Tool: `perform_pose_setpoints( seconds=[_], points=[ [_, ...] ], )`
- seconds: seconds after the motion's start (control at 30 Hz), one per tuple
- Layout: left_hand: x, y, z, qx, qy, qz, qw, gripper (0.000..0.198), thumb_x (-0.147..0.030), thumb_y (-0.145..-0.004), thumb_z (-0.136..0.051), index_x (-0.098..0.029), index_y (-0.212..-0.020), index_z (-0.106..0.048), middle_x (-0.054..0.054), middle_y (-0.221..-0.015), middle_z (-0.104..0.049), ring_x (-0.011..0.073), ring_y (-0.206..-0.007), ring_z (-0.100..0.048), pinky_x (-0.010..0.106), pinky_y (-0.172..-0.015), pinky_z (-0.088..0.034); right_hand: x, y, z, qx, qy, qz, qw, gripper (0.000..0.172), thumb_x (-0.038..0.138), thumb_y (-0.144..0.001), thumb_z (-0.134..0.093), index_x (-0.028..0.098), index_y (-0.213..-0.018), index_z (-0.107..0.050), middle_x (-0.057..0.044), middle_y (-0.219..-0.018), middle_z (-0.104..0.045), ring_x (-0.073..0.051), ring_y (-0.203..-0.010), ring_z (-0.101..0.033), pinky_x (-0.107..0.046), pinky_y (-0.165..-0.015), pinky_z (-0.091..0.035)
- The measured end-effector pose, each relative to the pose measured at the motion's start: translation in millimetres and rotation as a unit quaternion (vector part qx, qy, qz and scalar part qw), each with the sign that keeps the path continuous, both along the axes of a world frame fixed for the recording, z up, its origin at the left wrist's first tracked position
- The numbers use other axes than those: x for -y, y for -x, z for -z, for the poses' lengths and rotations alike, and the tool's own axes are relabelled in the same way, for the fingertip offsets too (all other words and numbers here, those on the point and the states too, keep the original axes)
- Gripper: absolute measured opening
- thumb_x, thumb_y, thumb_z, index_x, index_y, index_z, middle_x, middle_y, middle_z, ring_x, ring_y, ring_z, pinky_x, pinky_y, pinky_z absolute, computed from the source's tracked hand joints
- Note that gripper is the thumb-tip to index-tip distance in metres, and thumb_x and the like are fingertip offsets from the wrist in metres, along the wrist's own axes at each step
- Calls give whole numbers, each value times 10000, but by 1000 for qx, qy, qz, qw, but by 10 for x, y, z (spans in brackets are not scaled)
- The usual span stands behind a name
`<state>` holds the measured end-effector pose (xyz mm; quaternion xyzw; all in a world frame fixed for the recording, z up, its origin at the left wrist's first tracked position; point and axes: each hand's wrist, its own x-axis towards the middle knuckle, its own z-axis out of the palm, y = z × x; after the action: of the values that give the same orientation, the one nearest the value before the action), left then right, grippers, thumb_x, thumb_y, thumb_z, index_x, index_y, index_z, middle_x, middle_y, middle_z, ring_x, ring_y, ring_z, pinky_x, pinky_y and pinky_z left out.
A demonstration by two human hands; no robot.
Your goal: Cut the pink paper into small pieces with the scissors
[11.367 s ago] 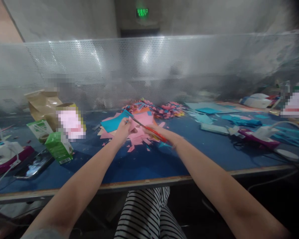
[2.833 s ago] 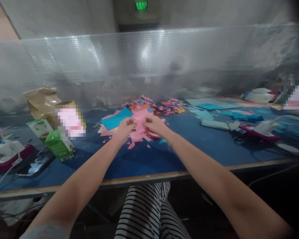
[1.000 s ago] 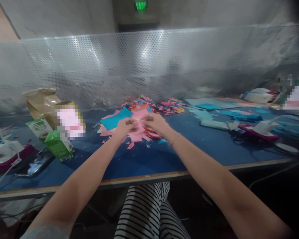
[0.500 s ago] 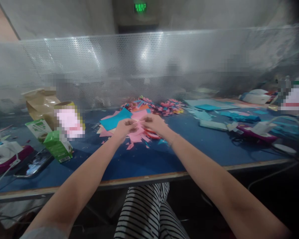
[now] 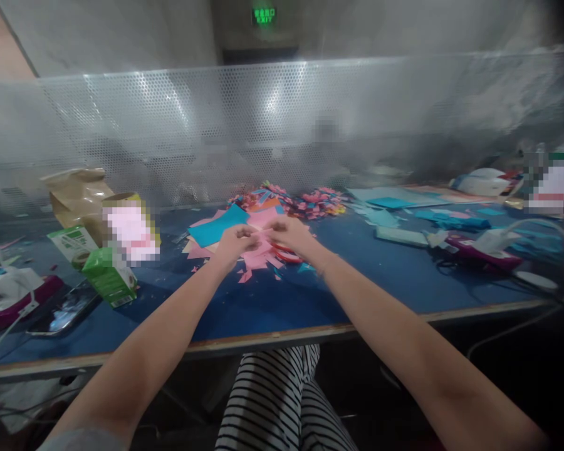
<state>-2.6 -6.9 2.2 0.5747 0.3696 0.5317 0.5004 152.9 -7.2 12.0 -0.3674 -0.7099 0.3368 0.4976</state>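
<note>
My left hand and my right hand meet over a heap of pink paper scraps on the blue table. Both hands are closed in a pinch on one small pink paper piece held between them. Red-handled scissors lie on the scraps just under my right hand. A blue paper sheet lies left of the hands.
A pile of small folded coloured pieces sits behind the hands. Green cartons, a phone and a brown bag stand at the left. Blue sheets, a glue gun and cables lie at the right. A perforated metal screen backs the table.
The scissors, held in my right hand 11 seconds ago, now lie on the scraps. Both hands have since stayed together, working the small pink piece with only slight finger movement.
</note>
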Motion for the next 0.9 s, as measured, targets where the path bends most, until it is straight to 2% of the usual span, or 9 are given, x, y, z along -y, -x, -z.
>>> perform_pose_setpoints(
  seconds=[0.23,0.6,0.7,0.9],
  points=[
    [28,-27,-24,-31,-8,-4,999,274,-230,-494,-685,-110,-695,-544,1,-584,-567,100,-505,-565,271,-568,-475,3,19,8,2,35,2,999,145,255,-604,-563,118,-649,-544,15,-563,-511,-63,-496,-475,-200,-499,-429],
    [7,2,-5,-73,-30,1,997,262,-272,-528,-666,-126,-711,-549,9,-629,-563,103,-544,-569,260,-569,-469,-77,-52,91,-3,55,-15,998,242,341,-589,-596,120,-681,-566,6,-562,-532,-69,-496,-474,-196,-486,-400],
    [-7,13,7,-94,-41,0,995,259,-274,-534,-655,-136,-725,-547,9,-651,-564,101,-552,-565,258,-566,-466,-70,-50,80,12,37,-9,999,247,349,-594,-590,116,-673,-573,1,-566,-535,-71,-503,-471,-199,-493,-396],
    [-40,21,46,-198,-127,-31,971,237,-362,-612,-572,-155,-728,-561,9,-658,-556,108,-585,-551,235,-528,-452,-69,-25,54,65,-27,30,997,213,316,-615,-563,110,-664,-587,-4,-551,-539,-73,-492,-452,-210,-502,-381]
  ],
)
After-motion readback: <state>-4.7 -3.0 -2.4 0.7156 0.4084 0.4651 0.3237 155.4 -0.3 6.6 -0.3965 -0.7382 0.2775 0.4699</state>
